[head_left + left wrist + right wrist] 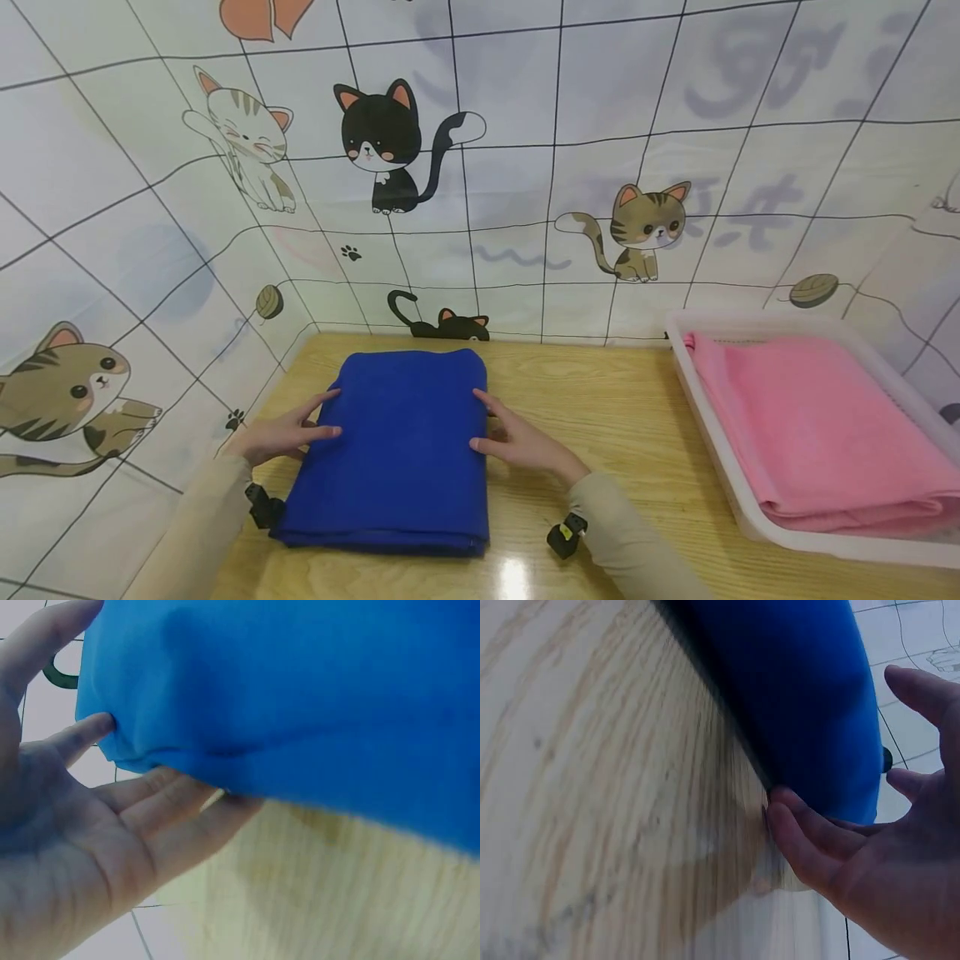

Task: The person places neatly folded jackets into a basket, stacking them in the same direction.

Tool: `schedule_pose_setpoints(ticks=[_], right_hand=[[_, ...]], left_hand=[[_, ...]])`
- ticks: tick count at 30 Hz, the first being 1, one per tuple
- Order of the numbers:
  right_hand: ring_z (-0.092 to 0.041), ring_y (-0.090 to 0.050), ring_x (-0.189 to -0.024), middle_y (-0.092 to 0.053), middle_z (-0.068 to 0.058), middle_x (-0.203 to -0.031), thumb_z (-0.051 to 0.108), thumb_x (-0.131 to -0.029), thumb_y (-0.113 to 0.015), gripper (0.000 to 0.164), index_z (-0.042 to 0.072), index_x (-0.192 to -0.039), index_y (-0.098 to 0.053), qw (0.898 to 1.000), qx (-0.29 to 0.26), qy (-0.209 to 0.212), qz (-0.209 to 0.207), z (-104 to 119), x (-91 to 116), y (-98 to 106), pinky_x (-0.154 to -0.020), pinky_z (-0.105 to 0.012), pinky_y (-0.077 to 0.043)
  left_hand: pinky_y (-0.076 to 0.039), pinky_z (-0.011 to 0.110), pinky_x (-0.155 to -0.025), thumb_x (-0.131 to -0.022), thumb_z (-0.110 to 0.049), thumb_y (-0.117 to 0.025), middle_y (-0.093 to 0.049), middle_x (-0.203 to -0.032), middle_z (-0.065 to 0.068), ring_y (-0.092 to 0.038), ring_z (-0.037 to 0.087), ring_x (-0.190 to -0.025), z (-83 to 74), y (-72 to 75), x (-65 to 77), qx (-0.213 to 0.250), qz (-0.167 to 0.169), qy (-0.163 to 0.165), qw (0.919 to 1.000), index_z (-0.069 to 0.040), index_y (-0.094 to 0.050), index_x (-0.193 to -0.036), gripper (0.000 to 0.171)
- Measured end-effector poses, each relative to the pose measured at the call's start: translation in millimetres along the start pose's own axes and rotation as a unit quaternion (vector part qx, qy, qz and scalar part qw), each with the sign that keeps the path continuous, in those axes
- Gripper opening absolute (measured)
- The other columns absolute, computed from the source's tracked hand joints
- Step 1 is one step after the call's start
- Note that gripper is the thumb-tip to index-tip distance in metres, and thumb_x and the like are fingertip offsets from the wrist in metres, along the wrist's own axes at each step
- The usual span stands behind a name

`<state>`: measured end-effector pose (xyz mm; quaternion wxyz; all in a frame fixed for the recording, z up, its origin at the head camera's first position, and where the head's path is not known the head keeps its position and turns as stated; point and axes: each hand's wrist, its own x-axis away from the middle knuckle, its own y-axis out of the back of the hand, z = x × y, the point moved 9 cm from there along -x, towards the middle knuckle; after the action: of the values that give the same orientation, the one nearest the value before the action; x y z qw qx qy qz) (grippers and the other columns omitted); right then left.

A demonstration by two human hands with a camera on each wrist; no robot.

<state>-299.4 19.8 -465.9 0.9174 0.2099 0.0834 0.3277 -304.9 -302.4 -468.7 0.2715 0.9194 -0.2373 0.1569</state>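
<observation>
A folded blue cloth lies in a thick rectangular stack, its layered edge toward me. At its left side my left hand touches it with fingers spread. The left wrist view shows some fingertips tucked beneath the lower edge of the blue cloth, while the others rest against its side. My right hand is against the opposite side, thumb and index fingertip at the border. In the right wrist view, fingertips of the right hand meet the bottom edge of the cloth close to the tabletop.
To the right, a white plastic basket holds a folded pink cloth. Everything stands on a wooden tabletop. White tiled-pattern walls with cat drawings border the table at the back and left.
</observation>
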Motion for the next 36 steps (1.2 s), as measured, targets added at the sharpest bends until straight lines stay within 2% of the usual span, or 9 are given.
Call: schedule_pose_setpoints(ticks=[5,9,15,20,24,29,36], right_hand=[[-0.038,-0.036,-0.133,-0.018,-0.015,-0.157,0.036,-0.092,-0.066,0.086,0.019,-0.157,-0.011,1.000,0.007,-0.009,-0.020,4,-3,-2,-0.104,-0.052,-0.034],[-0.039,-0.044,-0.126,-0.023,-0.019,-0.154,0.031,-0.089,-0.070,0.088,0.022,-0.156,-0.014,0.999,-0.020,-0.028,-0.035,0,-3,0,-0.099,-0.053,-0.039],[-0.034,-0.049,-0.119,-0.029,-0.018,-0.151,0.032,-0.086,-0.073,0.089,0.027,-0.155,-0.016,0.998,-0.025,-0.041,-0.041,-5,-4,0,-0.094,-0.050,-0.042],[-0.034,-0.046,-0.120,-0.029,-0.016,-0.151,0.034,-0.085,-0.073,0.089,0.030,-0.155,-0.018,0.998,-0.025,-0.042,-0.045,-7,-4,0,-0.094,-0.051,-0.040],[-0.034,-0.042,-0.125,-0.026,-0.013,-0.155,0.036,-0.086,-0.072,0.087,0.031,-0.155,-0.019,0.998,-0.020,-0.038,-0.048,-6,-4,0,-0.097,-0.052,-0.038],[-0.035,-0.033,-0.136,-0.021,-0.007,-0.157,0.037,-0.087,-0.070,0.085,0.030,-0.156,-0.020,0.998,-0.004,-0.033,-0.046,-2,-2,-2,-0.104,-0.054,-0.032],[-0.038,-0.035,-0.134,-0.026,-0.015,-0.155,0.037,-0.087,-0.069,0.084,0.029,-0.155,-0.021,0.998,0.006,-0.037,-0.056,-1,1,-1,-0.103,-0.056,-0.033]], left_hand=[[-0.041,0.060,-0.094,-0.096,-0.026,-0.063,-0.017,-0.146,0.038,-0.035,0.053,-0.128,3.3,-5.8,-0.2,0.033,0.007,-0.018,0.9993,-0.018,-0.005,-0.157,0.084],[-0.042,0.059,-0.094,-0.096,-0.021,-0.063,-0.024,-0.142,0.041,-0.041,0.050,-0.124,3.0,-9.7,-1.7,0.051,0.019,-0.039,0.9977,-0.017,-0.004,-0.157,0.085],[-0.046,0.056,-0.091,-0.093,-0.009,-0.065,-0.018,-0.144,0.041,-0.046,0.047,-0.122,8.2,-15.9,-1.3,0.100,0.034,-0.071,0.9918,-0.019,0.001,-0.157,0.091],[-0.047,0.054,-0.090,-0.091,-0.006,-0.066,-0.014,-0.146,0.041,-0.047,0.046,-0.121,9.6,-18.0,-2.1,0.119,0.027,-0.071,0.9899,-0.020,0.002,-0.156,0.095],[-0.046,0.055,-0.091,-0.091,-0.005,-0.067,-0.006,-0.150,0.037,-0.040,0.051,-0.125,7.8,-18.8,-1.8,0.125,0.022,-0.072,0.9893,-0.020,0.001,-0.157,0.096],[-0.039,0.058,-0.098,-0.091,-0.008,-0.067,0.007,-0.155,0.029,-0.018,0.055,-0.135,6.4,-21.0,0.4,0.097,0.013,-0.071,0.9927,-0.018,-0.001,-0.157,0.094],[-0.028,0.063,-0.103,-0.091,-0.012,-0.069,0.011,-0.155,0.028,-0.001,0.054,-0.138,0.0,-21.7,1.1,0.068,-0.004,-0.075,0.9949,-0.017,-0.004,-0.157,0.093]])
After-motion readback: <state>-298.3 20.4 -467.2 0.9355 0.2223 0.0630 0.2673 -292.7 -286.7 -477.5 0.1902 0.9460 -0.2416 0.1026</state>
